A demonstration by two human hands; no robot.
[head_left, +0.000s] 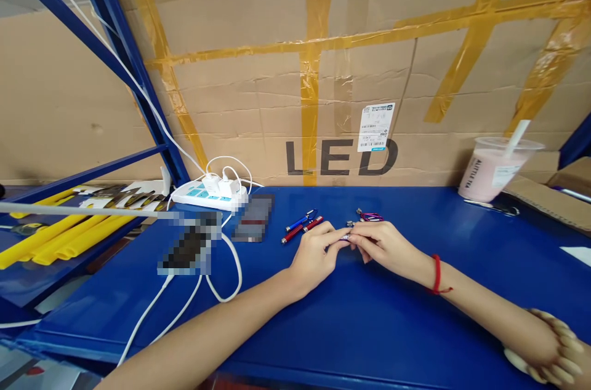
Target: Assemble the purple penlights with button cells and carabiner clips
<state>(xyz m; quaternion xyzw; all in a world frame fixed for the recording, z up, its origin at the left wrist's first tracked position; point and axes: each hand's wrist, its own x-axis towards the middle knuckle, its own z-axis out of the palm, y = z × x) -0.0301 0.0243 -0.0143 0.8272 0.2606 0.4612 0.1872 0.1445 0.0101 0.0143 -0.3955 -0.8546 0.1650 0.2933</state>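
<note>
My left hand [316, 251] and my right hand [385, 245] meet at the middle of the blue table, their fingertips pinched together. Between them is a small silver-and-purple metal piece [345, 237], mostly covered by the fingers. Just left of my left hand lie several slim metal tubes like small keychain torches: a blue tube [300, 220], a red tube [292, 234] and another red tube [314, 224]. Behind my right hand's fingers lie more small metal parts [369, 216], silver and purple, partly hidden by the hand.
A white power strip [210, 194] with plugged chargers stands at the back left. Near it lie a dark phone-like slab [253, 219] and a blurred device [189, 248] with white cables. A pink drink cup [494, 168] stands back right. Taped cardboard [263, 107] rises behind the table [392, 328].
</note>
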